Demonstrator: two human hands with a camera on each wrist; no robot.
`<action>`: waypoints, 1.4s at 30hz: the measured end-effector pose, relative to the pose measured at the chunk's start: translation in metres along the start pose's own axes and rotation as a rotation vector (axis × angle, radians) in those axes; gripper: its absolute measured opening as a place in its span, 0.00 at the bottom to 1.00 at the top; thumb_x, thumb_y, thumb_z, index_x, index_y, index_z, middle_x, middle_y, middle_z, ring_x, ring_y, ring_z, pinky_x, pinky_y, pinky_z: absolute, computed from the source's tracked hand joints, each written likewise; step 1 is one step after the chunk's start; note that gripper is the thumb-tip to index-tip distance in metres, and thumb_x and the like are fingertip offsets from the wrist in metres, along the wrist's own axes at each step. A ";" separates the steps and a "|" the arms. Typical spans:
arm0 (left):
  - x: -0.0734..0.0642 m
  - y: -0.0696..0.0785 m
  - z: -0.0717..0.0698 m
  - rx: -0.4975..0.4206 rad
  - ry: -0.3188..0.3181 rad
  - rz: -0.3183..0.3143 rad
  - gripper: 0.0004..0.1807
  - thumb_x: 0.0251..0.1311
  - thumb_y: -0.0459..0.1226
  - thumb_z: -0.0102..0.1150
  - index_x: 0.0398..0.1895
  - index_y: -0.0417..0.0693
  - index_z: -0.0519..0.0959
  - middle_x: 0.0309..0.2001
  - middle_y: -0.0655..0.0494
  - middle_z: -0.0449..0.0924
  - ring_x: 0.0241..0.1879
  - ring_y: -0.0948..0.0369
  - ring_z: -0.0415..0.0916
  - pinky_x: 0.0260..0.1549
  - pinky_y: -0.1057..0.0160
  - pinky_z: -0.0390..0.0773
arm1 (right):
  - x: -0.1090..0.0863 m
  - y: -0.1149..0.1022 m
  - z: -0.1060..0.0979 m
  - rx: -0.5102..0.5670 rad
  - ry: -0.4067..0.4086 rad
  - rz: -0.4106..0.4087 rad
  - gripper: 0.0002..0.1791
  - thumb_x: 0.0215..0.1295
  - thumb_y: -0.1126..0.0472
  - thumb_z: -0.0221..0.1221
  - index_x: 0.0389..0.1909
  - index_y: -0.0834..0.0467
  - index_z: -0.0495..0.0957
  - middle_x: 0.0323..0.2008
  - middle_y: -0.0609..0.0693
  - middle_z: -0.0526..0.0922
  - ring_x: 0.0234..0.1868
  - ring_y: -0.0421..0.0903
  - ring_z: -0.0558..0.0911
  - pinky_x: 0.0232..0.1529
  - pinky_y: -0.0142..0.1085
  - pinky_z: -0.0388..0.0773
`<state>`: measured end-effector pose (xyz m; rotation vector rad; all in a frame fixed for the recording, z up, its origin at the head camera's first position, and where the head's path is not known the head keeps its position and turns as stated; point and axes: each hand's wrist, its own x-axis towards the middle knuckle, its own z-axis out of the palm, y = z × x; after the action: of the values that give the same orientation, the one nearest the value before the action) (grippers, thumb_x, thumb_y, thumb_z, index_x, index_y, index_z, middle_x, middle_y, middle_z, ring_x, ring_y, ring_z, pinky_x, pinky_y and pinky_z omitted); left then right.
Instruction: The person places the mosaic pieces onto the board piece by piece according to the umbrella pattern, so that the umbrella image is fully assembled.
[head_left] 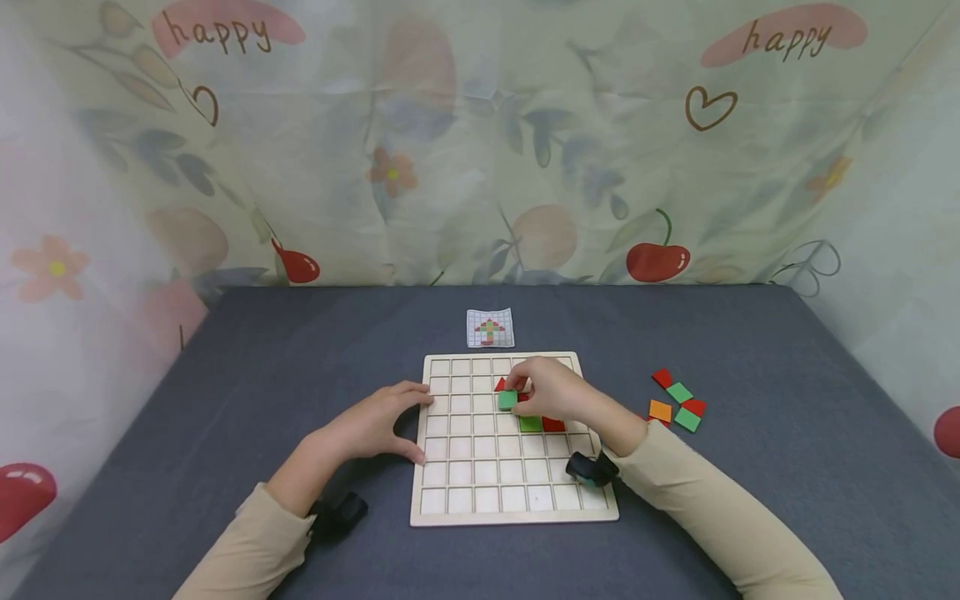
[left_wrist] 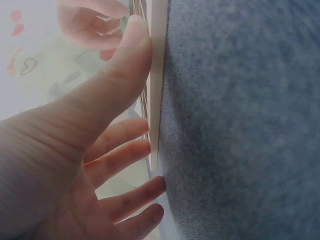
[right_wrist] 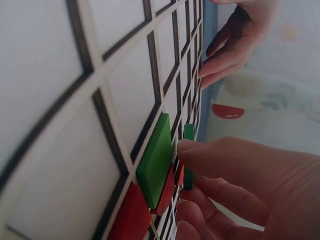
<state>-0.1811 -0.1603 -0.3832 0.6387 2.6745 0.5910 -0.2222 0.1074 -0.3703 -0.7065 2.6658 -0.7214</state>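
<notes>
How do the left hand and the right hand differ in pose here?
The left hand touches the left edge of the board; the right hand reaches in over it. The left hand is spread and holds no tile; the right hand pinches a green tile. Both emerge from beige sleeves.

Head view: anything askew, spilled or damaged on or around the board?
Nothing looks spilled or damaged. Only the loose tiles right of the board lie askew, at mixed angles, which reads as an ordinary scatter. The green tile is pinched in the right hand, so nothing odd there.
</notes>
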 end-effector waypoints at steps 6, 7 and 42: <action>0.000 -0.001 0.000 0.003 0.002 0.008 0.44 0.41 0.50 0.72 0.63 0.42 0.68 0.68 0.45 0.61 0.67 0.47 0.60 0.63 0.47 0.63 | 0.001 -0.003 0.001 -0.009 -0.008 -0.001 0.11 0.52 0.64 0.67 0.38 0.57 0.82 0.36 0.50 0.83 0.35 0.43 0.78 0.40 0.35 0.75; 0.000 -0.001 0.000 0.003 0.003 0.008 0.44 0.41 0.50 0.72 0.63 0.42 0.68 0.68 0.45 0.61 0.67 0.47 0.60 0.63 0.47 0.63 | 0.001 -0.003 0.001 -0.013 -0.007 -0.009 0.11 0.52 0.64 0.67 0.38 0.57 0.82 0.35 0.50 0.83 0.35 0.43 0.78 0.40 0.35 0.75; 0.001 -0.001 0.000 0.008 0.004 0.001 0.44 0.41 0.51 0.72 0.63 0.43 0.68 0.68 0.45 0.61 0.67 0.47 0.60 0.64 0.47 0.63 | -0.039 0.057 -0.046 0.041 0.062 0.080 0.16 0.55 0.60 0.65 0.44 0.63 0.78 0.35 0.55 0.80 0.29 0.44 0.75 0.31 0.32 0.73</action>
<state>-0.1821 -0.1608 -0.3841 0.6417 2.6816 0.5832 -0.2297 0.1891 -0.3565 -0.5728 2.7092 -0.7864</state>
